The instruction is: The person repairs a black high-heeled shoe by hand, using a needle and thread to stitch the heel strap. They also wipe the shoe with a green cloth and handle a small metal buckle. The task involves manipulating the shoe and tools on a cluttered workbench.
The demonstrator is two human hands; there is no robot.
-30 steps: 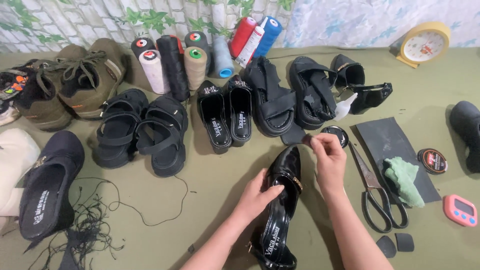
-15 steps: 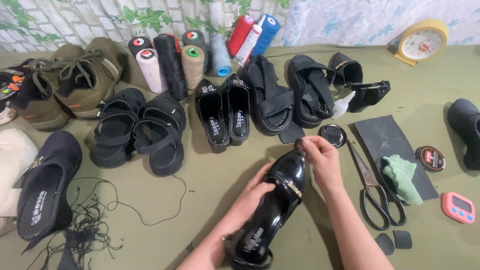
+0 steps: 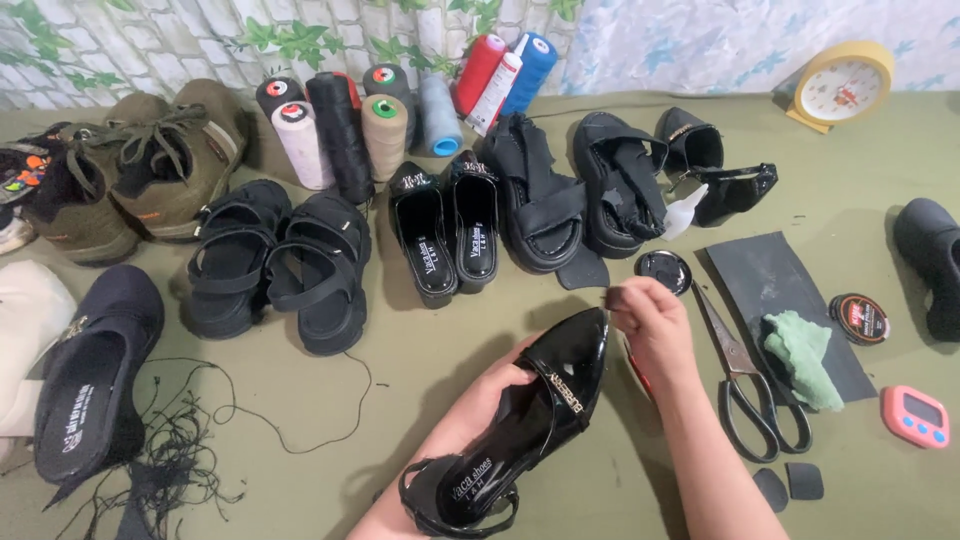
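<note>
Olive table (image 3: 420, 400), crowded. Far side: olive lace-up shoes (image 3: 140, 170), black sandals (image 3: 275, 265), thread cones (image 3: 385, 130).

Near centre: glossy black pointed shoe (image 3: 530, 420), toe aimed far. Left hand (image 3: 495, 385) cups its side, fingers curled round the upper. Right hand (image 3: 655, 325) at the toe tip, fingertips pinched; what they hold, cannot tell.

Right: rubber sheet (image 3: 770, 290), scissors (image 3: 745, 385), green cloth (image 3: 800, 355), polish tin (image 3: 860, 318).

Progress: toe looks under attention; no finished repair visible.

R hand (image 3: 655, 325) blurred, black shoe (image 3: 935, 262) cut by edge, white item (image 3: 25, 340) too
</note>
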